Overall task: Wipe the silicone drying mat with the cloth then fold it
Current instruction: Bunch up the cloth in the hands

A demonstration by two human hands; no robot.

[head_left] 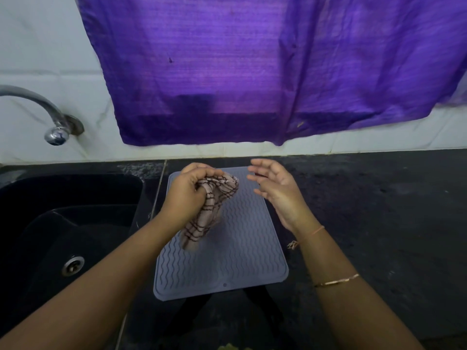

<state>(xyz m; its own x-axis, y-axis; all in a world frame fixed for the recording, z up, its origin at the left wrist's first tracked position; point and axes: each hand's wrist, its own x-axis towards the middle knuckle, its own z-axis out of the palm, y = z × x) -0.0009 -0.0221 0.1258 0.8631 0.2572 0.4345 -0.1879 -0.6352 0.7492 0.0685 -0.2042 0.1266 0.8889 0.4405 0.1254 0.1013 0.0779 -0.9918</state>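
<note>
A grey silicone drying mat [242,251] with wavy ridges lies flat on the dark counter, its near edge overhanging the counter front. My left hand [188,195] is closed around a bunched beige cloth with dark checked lines [209,215], held above the mat's far left part; the cloth's loose end hangs down over the mat. Just right of the cloth, my right hand [278,193] hovers over the mat's far right edge with fingers spread and nothing in it.
A black sink [32,223] with a metal drain [73,265] sits left of the mat. A chrome tap [54,127] comes out of the white tiled wall. A purple curtain [252,72] hangs above the counter. Dark counter [379,210] extends to the right.
</note>
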